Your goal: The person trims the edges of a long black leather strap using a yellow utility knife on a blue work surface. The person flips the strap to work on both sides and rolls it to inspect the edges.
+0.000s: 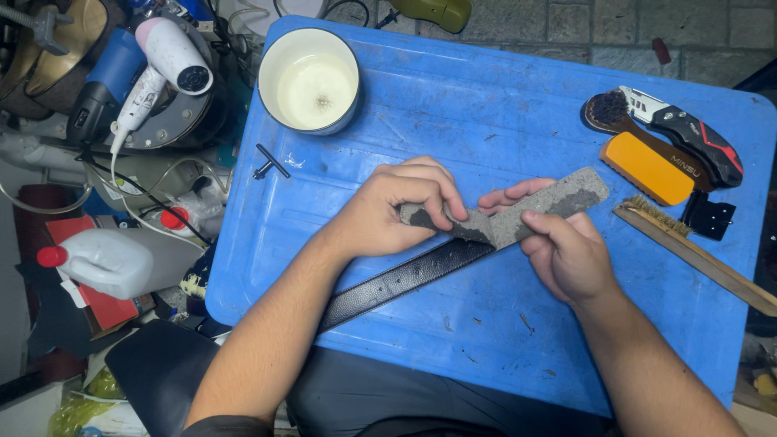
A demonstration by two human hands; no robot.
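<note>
One white bowl point(308, 79), pale liquid inside

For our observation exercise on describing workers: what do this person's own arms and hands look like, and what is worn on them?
Both forearms are bare, with no gloves, watch, rings or bracelets visible. The left hand and right hand are uncovered, fingers with short nails. A dark sleeve edge shows at the left upper arm; the right arm's sleeve is out of view.
</note>
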